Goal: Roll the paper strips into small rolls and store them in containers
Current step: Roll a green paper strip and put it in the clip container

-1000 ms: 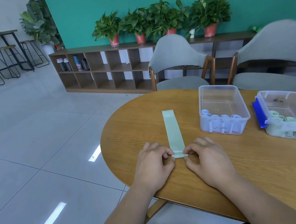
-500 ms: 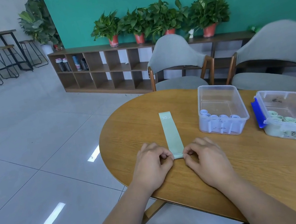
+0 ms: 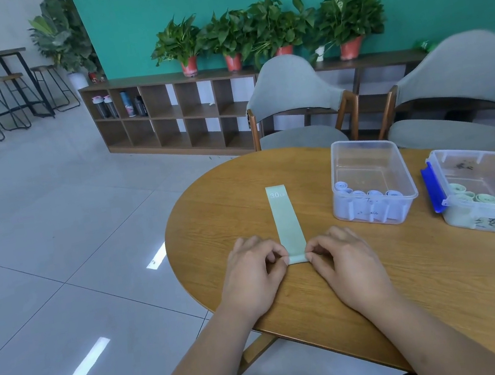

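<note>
The left hand (image 3: 253,275) and the right hand (image 3: 345,261) lie knuckles-up on the wooden tabletop (image 3: 418,290), fingers curled. Each one pinches an end of the small rolled part (image 3: 298,258) at the near end of a pale green paper strip (image 3: 287,223), the left at 9 o'clock of the roll and the right at 3 o'clock. From the roll the strip lies flat on the tabletop toward 12 o'clock, and its far end bears a printed "30".

At about 2 o'clock from the hands stands an open clear container (image 3: 336,173) with a row of pale blue rolls (image 3: 370,193) along its near side. Farther out, near 3 o'clock, a second clear container (image 3: 461,151) with blue latches holds green rolls (image 3: 484,199) along its near side, with handwriting on its front wall. Two grey chairs (image 3: 292,89) stand beyond the tabletop at 12 to 1 o'clock.
</note>
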`<state>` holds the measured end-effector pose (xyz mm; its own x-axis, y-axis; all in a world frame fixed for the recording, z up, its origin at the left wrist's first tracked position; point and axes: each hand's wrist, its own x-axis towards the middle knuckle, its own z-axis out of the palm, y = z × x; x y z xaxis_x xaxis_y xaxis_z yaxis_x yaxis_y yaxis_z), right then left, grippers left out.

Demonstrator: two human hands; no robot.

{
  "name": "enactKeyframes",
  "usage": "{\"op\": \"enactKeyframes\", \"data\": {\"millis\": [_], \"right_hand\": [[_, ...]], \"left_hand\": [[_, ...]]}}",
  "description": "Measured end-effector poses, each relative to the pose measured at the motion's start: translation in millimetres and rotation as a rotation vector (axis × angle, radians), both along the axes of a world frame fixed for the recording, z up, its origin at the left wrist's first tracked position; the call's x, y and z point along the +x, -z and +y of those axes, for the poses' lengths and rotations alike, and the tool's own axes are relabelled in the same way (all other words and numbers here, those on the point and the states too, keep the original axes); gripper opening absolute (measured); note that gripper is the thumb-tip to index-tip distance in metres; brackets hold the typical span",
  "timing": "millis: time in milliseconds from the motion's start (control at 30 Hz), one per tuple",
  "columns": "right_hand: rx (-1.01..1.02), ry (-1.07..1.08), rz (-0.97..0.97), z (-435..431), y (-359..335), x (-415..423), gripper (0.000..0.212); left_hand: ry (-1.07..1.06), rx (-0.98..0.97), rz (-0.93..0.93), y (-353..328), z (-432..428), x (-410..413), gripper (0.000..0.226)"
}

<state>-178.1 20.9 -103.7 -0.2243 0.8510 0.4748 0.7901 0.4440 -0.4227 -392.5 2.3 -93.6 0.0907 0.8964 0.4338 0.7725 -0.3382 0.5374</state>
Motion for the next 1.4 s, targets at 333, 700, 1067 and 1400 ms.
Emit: {"op": "enactKeyframes", "data": {"millis": [333, 700, 1067, 1400], "right_hand": [[-0.008, 0.006, -0.027, 1.9, 2.2, 0.8, 0.013], [-0.035, 0.003, 0.001, 4.1, 4.3, 1.1, 0.01], [-0.033, -0.014, 0.032, 1.0, 0.3, 0.7, 0.006], [-0.021, 0.005, -0.037, 2.9, 3.4, 0.6, 0.015]], "left_hand": [[0.005, -0.022, 0.031, -0.7, 0.4, 0.9, 0.011], [0.011, -0.034, -0.037, 1.2, 1.3, 0.5, 0.005], [0.008, -0.02, -0.035, -0.2, -0.5, 0.3, 0.005], [0.002, -0.024, 0.009, 0.6, 0.2, -0.1, 0.016]]}}
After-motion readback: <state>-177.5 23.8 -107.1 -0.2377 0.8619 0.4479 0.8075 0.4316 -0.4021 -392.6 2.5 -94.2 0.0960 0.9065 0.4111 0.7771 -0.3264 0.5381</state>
